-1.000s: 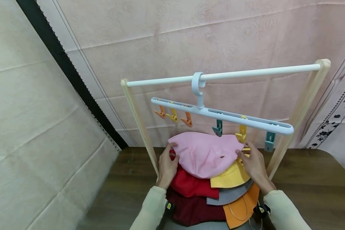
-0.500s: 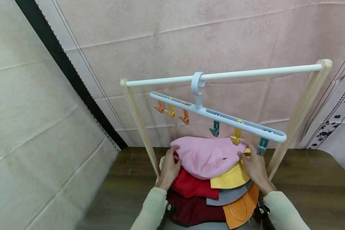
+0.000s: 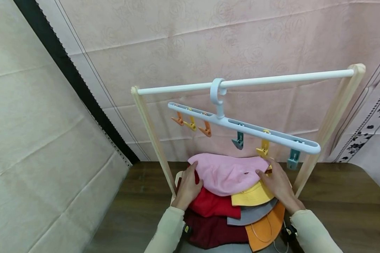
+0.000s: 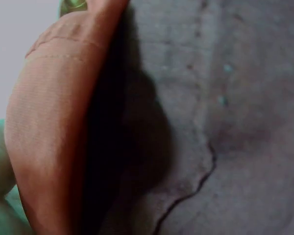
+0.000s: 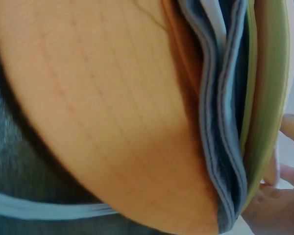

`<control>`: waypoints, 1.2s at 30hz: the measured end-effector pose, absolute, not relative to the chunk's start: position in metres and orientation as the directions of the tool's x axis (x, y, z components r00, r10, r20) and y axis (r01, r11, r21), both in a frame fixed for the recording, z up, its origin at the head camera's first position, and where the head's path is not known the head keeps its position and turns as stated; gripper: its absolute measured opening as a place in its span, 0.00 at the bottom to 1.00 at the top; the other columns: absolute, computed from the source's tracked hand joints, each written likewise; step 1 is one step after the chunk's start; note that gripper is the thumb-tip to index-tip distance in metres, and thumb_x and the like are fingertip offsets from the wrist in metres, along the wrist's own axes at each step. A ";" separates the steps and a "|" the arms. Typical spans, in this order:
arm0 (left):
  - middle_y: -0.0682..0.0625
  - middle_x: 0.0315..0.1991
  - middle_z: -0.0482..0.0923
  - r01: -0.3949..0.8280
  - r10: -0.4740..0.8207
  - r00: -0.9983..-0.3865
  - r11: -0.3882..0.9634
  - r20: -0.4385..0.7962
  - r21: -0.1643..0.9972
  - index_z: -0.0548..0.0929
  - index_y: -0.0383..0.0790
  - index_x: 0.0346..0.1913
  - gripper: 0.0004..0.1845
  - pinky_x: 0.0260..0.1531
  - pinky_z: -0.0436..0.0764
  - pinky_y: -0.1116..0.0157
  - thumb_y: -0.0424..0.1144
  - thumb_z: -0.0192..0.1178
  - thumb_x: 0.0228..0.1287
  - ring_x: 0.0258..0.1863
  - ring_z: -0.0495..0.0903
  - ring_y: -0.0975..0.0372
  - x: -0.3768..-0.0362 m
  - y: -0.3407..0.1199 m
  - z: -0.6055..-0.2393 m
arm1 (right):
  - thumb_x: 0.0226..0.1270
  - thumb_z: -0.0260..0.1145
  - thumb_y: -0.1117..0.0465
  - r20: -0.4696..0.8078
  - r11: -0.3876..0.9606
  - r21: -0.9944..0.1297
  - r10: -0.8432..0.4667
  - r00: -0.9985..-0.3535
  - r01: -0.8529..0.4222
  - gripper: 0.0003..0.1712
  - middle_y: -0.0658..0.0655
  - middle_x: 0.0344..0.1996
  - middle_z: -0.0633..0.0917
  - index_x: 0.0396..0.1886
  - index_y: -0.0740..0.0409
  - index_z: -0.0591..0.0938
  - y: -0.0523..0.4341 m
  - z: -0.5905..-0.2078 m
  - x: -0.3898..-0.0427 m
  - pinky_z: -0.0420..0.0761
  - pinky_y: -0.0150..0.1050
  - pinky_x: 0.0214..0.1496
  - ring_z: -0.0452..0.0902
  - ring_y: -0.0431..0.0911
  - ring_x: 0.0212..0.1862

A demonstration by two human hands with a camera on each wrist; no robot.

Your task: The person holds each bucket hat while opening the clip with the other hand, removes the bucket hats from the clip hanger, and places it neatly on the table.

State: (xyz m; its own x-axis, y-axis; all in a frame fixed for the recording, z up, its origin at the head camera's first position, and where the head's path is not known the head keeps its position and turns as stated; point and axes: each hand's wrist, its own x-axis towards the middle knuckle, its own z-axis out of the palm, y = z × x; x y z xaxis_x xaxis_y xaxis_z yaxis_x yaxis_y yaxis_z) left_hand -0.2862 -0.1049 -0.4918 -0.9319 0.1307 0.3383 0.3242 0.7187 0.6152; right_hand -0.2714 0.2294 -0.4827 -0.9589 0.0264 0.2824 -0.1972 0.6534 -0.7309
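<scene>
A pink bucket hat [image 3: 226, 174] lies on top of a stack of hats, its brim turned towards the back. My left hand [image 3: 186, 186] is at its left edge, fingertips touching the brim, thumb apart over the red hat [image 3: 213, 203]. On the opposite side my right hand [image 3: 277, 181] touches the hat's right edge, its thumb and fingers spread. Below the pink hat are a yellow hat [image 3: 253, 195], a grey hat [image 3: 256, 213], an orange hat [image 3: 267, 228] and a dark red hat [image 3: 216, 230]. The left wrist view is dark and blurred.
A light-blue hanger [image 3: 247, 128] hangs from a white rod [image 3: 285, 79] between wooden posts, directly above the hats. Clips dangle from it, among them a yellow clip [image 3: 264, 147] close to my right fingers and a teal clip [image 3: 293, 160]. Behind is a pale cloth wall [image 3: 183, 56].
My thumbs and fingers have spread from their pinch on the pink hat's edges. The hat's rear brim has sunk slightly. The hanger has swung a little.
</scene>
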 end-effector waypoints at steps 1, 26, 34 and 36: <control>0.33 0.73 0.71 0.328 0.135 -0.930 0.724 0.342 0.607 0.66 0.32 0.78 0.38 0.70 0.71 0.45 0.29 0.68 0.66 0.71 0.69 0.38 -0.287 -0.105 -0.492 | 0.79 0.66 0.59 0.266 0.659 -0.728 0.015 -0.964 -0.190 0.37 0.79 0.71 0.67 0.77 0.74 0.64 0.230 -0.482 -0.272 0.71 0.71 0.67 0.69 0.73 0.66; 0.29 0.73 0.67 0.239 0.173 -0.964 0.898 0.202 0.370 0.82 0.37 0.67 0.23 0.62 0.73 0.37 0.37 0.60 0.73 0.69 0.65 0.34 -0.274 -0.098 -0.500 | 0.80 0.65 0.53 0.185 0.715 -0.686 -0.005 -0.983 -0.133 0.34 0.77 0.59 0.60 0.73 0.72 0.70 0.231 -0.502 -0.259 0.69 0.62 0.51 0.60 0.73 0.58; 0.32 0.74 0.69 0.211 0.191 -0.977 0.912 0.090 0.352 0.80 0.39 0.70 0.23 0.66 0.66 0.36 0.40 0.52 0.78 0.71 0.66 0.35 -0.272 -0.100 -0.498 | 0.82 0.62 0.50 0.189 0.742 -0.655 -0.022 -0.982 -0.142 0.36 0.81 0.65 0.66 0.75 0.71 0.68 0.227 -0.497 -0.255 0.76 0.65 0.51 0.74 0.71 0.51; 0.32 0.74 0.69 0.217 0.200 -0.976 0.912 0.085 0.349 0.79 0.39 0.71 0.23 0.66 0.67 0.36 0.40 0.52 0.78 0.71 0.66 0.35 -0.272 -0.099 -0.493 | 0.83 0.60 0.47 0.179 0.746 -0.651 -0.031 -0.983 -0.142 0.37 0.81 0.67 0.68 0.76 0.71 0.67 0.229 -0.494 -0.256 0.77 0.68 0.53 0.76 0.72 0.52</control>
State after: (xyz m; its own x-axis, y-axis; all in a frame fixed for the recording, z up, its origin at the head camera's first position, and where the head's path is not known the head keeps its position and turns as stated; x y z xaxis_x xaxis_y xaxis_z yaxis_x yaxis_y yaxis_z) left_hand -0.2721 -0.0986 -0.4929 -0.9762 0.1999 0.0845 0.2169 0.9118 0.3487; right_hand -0.2560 0.2294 -0.4938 -0.9834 -0.0311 0.1785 -0.1418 0.7458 -0.6509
